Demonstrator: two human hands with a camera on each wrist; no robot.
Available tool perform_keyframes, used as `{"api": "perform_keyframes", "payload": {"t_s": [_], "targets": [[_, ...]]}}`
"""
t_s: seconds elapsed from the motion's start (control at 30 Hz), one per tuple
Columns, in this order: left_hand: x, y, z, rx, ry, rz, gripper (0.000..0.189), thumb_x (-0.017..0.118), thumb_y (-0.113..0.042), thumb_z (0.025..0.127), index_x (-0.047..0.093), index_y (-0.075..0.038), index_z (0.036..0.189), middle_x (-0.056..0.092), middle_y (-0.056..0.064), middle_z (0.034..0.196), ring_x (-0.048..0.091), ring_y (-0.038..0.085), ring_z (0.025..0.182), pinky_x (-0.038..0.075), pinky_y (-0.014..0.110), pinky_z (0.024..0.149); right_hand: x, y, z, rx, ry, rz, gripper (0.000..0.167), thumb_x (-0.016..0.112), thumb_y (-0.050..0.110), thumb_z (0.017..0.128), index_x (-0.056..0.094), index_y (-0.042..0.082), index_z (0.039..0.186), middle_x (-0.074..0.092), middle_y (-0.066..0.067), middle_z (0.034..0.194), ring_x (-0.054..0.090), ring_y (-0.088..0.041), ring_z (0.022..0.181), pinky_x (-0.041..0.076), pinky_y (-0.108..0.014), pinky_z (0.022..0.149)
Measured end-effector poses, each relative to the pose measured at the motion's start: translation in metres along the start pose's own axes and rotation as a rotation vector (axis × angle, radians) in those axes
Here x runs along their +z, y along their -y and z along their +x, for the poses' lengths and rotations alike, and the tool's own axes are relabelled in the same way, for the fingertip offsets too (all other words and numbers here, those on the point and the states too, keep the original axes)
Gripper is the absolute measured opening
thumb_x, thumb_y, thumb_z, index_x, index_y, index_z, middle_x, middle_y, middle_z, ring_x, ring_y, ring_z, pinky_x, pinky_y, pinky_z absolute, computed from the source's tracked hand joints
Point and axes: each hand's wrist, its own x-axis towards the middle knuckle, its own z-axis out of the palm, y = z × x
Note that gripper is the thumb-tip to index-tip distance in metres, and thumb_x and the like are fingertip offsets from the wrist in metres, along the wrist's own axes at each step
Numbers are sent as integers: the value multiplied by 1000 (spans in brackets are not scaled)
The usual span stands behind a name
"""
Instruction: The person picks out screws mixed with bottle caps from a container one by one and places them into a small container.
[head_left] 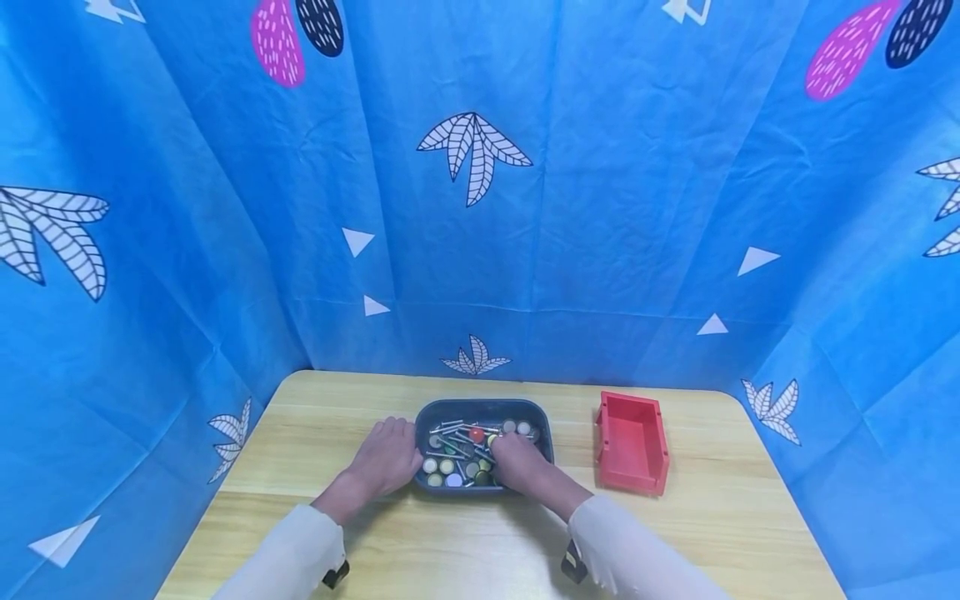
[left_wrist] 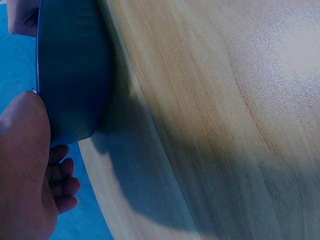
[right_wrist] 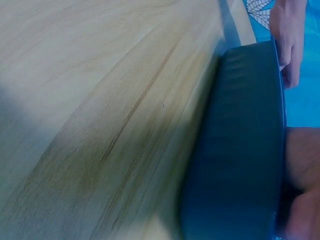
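A dark grey tub (head_left: 482,490) stands on the table, filled with a mix of long metal screws (head_left: 453,447) and round, cap-like discs (head_left: 453,480) in white, yellow and green. One bright red round piece (head_left: 476,434) lies among them. At the tub's left end, my left hand (head_left: 386,457) holds the side, its thumb at the rim and its curled fingers (left_wrist: 65,187) outside the wall. My right hand (head_left: 520,463) reaches over the near right rim into the contents. Its fingertips are hidden there, so I cannot tell whether they hold a piece.
A red open-fronted bin (head_left: 632,446) stands to the right of the tub, with a bare floor inside. The wooden table (head_left: 480,550) ends at a blue patterned curtain (head_left: 480,267) that hangs behind and on both sides.
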Motion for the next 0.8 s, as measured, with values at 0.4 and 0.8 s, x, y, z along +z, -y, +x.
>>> {"api": "perform_keyframes", "payload": {"t_s": [0.4,0.8], "targets": [[-2,-1,-1,-2,-4,-11,27,57,-28,96,58,-1,101,49,6,85,42,23,83,42,41,86,-1,-9,-1,-19,-36,-11,13,70,1,85,72,11,76,66,-4,73,57,-14,64,54,-31,62],[-1,-2,-1,-8,4,-10,30,57,-29,96,58,0,104,51,7,87,44,24,85,42,41,86,-16,-24,-8,-182,-153,88,14,72,-6,81,79,6,84,72,-4,81,68,-17,77,58,-30,72]]}}
